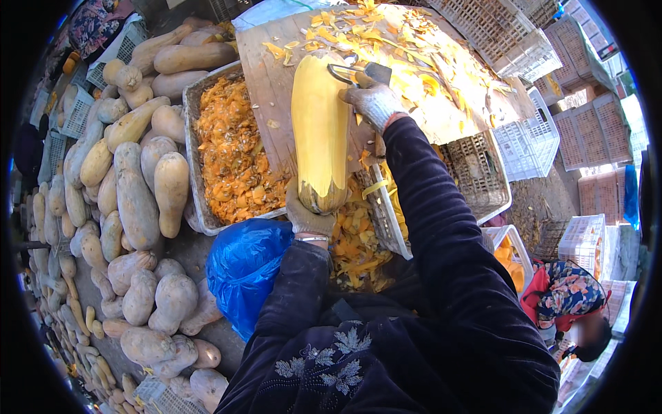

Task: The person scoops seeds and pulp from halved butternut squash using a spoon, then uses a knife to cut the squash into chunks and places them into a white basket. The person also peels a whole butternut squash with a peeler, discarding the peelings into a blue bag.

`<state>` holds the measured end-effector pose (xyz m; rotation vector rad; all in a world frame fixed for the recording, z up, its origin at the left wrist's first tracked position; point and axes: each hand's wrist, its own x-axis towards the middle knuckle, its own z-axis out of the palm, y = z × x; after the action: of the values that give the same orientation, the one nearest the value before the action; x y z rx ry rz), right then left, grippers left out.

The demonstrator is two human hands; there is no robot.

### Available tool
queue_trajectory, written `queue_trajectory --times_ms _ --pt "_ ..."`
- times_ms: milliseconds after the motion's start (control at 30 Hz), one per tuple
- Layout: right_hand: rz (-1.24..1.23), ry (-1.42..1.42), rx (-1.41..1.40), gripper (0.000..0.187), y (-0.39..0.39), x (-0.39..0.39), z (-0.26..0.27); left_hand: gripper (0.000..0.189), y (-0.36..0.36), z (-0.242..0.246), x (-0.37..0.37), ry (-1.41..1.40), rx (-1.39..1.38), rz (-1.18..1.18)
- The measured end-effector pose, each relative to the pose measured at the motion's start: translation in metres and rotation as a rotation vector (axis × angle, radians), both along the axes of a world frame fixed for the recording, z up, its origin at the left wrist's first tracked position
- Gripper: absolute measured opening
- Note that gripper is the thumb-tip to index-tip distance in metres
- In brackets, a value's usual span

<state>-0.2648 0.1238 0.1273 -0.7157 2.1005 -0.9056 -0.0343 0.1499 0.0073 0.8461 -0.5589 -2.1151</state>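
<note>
A long pumpkin, peeled to yellow over most of its visible side, lies lengthwise before me on a wooden board. Brown-green skin remains around its near end. My left hand, in a knit glove, grips that near end from the left and below. My gloved right hand is closed around a peeler with a dark, flat part. The peeler's looped metal head is at the pumpkin's upper right side; whether the blade touches the flesh I cannot tell. Strips of peel cover the board's far and right side.
A crate of orange pulp and seeds stands left of the board. Unpeeled pumpkins fill the ground farther left. A blue plastic bag is by my left arm. Peelings lie below. Stacked crates and another person are at right.
</note>
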Motion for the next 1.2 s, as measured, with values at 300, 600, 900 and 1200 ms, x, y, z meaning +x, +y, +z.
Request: queue_trajectory --times_ms 300,600,900,1200 --pt "0.366 0.042 0.02 0.083 0.198 0.147 -0.033 0.062 0.018 -0.019 0.009 -0.655 -0.795 -0.019" --pt "-0.125 -0.27 -0.19 0.026 -0.016 -0.022 -0.016 0.07 0.0 -0.013 -0.008 0.12 0.167 -0.017" --pt "0.376 -0.173 -0.095 0.084 0.157 0.131 -0.026 0.069 0.003 -0.046 0.024 -0.305 -0.304 0.024" --pt "0.043 -0.137 -0.177 0.082 0.047 0.098 -0.063 0.06 -0.01 0.003 0.018 -0.439 -0.529 -0.02"
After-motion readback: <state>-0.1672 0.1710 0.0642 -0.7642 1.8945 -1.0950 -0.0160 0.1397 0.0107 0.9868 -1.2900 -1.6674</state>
